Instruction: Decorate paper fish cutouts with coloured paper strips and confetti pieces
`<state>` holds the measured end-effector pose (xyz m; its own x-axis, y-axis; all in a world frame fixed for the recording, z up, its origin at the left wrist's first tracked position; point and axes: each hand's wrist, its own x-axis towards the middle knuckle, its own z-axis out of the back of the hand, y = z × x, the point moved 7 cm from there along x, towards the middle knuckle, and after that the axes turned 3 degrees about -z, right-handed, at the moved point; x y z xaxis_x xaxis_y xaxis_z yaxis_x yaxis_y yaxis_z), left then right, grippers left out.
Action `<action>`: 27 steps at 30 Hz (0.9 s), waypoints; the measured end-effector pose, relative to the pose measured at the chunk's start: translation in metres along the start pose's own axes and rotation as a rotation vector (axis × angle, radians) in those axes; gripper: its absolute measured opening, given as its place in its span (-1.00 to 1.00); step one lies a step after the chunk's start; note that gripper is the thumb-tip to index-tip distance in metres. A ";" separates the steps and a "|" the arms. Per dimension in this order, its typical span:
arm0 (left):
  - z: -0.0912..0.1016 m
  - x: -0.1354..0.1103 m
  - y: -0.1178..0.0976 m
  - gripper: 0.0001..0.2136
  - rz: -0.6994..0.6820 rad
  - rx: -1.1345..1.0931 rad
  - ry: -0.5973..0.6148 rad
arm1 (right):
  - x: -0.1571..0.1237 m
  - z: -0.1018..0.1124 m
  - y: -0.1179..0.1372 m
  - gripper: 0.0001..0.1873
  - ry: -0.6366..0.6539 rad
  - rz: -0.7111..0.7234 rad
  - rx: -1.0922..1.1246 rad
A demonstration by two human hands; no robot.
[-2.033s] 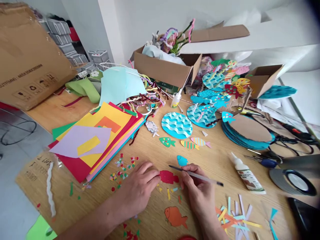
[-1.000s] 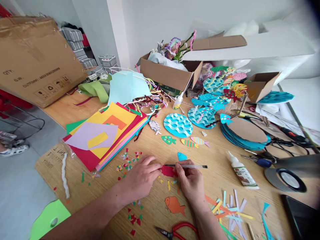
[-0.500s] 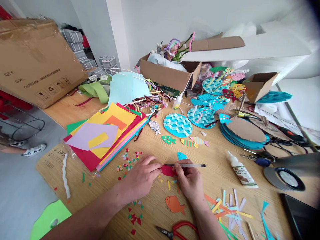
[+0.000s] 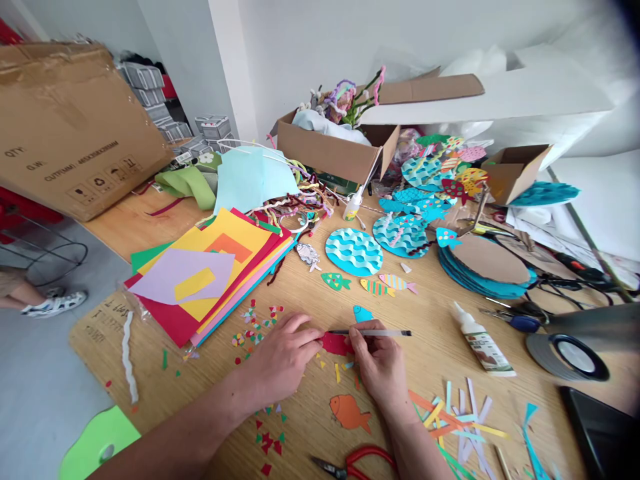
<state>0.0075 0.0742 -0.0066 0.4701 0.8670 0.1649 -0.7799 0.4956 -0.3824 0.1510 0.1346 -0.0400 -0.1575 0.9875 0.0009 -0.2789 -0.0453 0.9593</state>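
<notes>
A small red paper piece point(image 4: 337, 343), probably fish-shaped, lies between my hands, its ends hidden under fingers. My left hand point(image 4: 283, 350) pinches or presses its left end with bent fingertips. Between thumb and fingers, my right hand point(image 4: 379, 357) grips a pen point(image 4: 395, 333), its tip lying over the top edge of the red paper. Just below is an orange paper fish point(image 4: 349, 411) with an eye and gill line drawn on. A blue paper fish point(image 4: 362, 313) shows above my right hand. Red-handled scissors point(image 4: 367, 460) lie near the bottom edge.
Colored paper sheets point(image 4: 200, 267) are stacked at left, with tiny cut shapes point(image 4: 253, 323) beside them. Paper strips point(image 4: 460, 420), a glue bottle point(image 4: 483, 343) and a tape roll point(image 4: 567, 357) lie at right. Wavy blue discs point(image 4: 354, 252) and decorated fish point(image 4: 377, 287) sit farther back.
My hands, the pen and the red paper stay almost in place. The view has shifted slightly, and a person's foot at far left shows a little more.
</notes>
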 end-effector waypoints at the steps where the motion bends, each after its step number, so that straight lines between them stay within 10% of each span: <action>1: 0.000 0.000 0.000 -0.65 0.000 0.002 -0.001 | 0.000 0.000 0.000 -0.73 -0.001 0.000 -0.001; 27: -0.002 -0.001 0.002 -0.61 0.001 0.006 0.005 | 0.000 0.003 -0.005 -0.70 -0.027 -0.017 -0.047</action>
<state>0.0067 0.0738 -0.0096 0.4711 0.8674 0.1601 -0.7831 0.4948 -0.3768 0.1556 0.1355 -0.0437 -0.1269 0.9919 -0.0074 -0.3253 -0.0345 0.9450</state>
